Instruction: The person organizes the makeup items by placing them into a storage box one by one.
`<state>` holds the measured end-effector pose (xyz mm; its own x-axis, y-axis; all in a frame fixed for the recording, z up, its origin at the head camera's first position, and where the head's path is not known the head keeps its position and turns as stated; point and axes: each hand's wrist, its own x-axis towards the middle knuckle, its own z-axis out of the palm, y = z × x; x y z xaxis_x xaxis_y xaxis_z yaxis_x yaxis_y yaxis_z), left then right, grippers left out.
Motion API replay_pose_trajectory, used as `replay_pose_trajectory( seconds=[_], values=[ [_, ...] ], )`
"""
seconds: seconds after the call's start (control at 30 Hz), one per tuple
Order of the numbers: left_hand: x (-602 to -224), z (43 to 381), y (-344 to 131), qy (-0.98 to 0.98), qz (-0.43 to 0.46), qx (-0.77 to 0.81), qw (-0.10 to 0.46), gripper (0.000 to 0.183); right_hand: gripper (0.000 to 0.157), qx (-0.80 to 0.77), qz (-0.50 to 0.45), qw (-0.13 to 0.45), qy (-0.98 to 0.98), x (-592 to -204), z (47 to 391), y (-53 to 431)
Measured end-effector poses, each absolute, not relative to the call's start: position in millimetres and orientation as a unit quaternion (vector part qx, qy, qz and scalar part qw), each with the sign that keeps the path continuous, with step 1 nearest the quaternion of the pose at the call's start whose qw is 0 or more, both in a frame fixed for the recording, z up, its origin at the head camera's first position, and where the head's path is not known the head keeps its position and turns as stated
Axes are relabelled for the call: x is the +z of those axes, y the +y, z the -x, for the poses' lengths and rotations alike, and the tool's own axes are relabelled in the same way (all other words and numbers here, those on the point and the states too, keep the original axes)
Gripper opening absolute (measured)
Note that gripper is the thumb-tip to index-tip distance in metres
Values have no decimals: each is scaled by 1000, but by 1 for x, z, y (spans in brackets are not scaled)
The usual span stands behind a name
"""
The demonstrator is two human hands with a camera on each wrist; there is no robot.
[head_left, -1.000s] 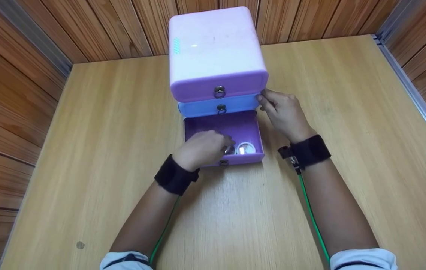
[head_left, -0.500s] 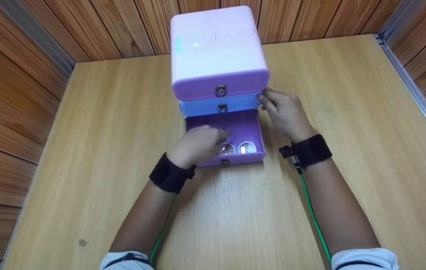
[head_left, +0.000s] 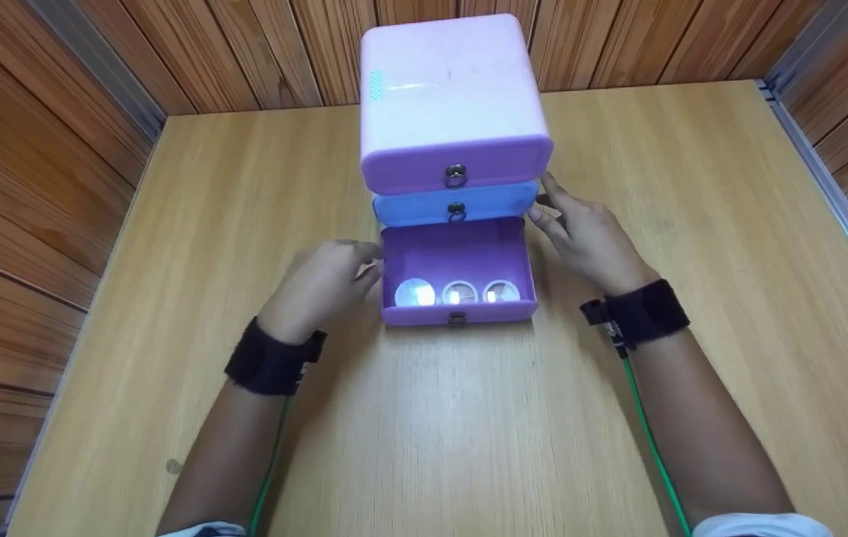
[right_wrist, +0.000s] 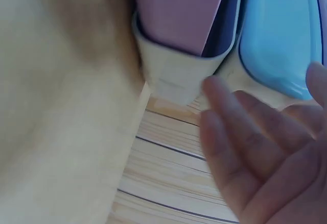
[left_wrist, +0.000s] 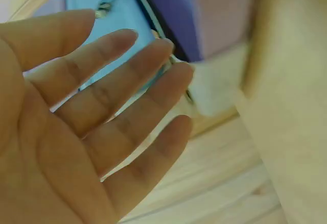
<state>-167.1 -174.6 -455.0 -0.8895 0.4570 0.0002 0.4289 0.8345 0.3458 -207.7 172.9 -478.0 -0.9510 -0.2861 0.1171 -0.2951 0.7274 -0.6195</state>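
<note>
A small drawer cabinet [head_left: 453, 82] with a pink top stands at the back of the table. Its bottom purple drawer [head_left: 453, 250] is pulled out. Along the front of that drawer lie three round, shiny pieces: a larger left disc [head_left: 415, 292], a middle disc [head_left: 459, 292] and a right disc [head_left: 501, 291]. My left hand [head_left: 323, 287] hovers just left of the drawer; the left wrist view shows its fingers spread and holding nothing. By the cabinet's right side is my right hand [head_left: 588, 239], fingers loosely extended beside the blue middle drawer [head_left: 453, 204].
Metal ring pulls hang on the drawer fronts, including the top ring pull [head_left: 456, 176]. Wood-panelled walls [head_left: 259, 52] enclose the table [head_left: 424, 440] at the back and sides. A green cable [head_left: 651, 440] trails from each wrist band.
My left hand has come out of the purple drawer and moved left, uncovering the left disc. My right hand's fingers have loosened beside the blue drawer. The head view has shifted slightly.
</note>
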Motion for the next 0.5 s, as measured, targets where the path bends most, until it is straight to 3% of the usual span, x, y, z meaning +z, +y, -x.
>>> replay_pose_trajectory(
  seconds=[0.07, 0.17, 0.37, 0.5],
  values=[
    [-460, 165, -186, 958, -232, 159, 44, 21, 70, 305, -155, -15, -939, -477, 201, 178],
    [-467, 160, -200, 958, -240, 144, 70, 23, 69, 269, -164, -33, -949, -478, 188, 186],
    [-483, 151, -205, 948, -262, 155, 93, 17, 22, 228, -260, -89, -934, -487, 163, 198],
    [-491, 150, -198, 938, -278, 177, 106, 4, 13, 217, -312, -141, -914, -494, 157, 195]
  ],
)
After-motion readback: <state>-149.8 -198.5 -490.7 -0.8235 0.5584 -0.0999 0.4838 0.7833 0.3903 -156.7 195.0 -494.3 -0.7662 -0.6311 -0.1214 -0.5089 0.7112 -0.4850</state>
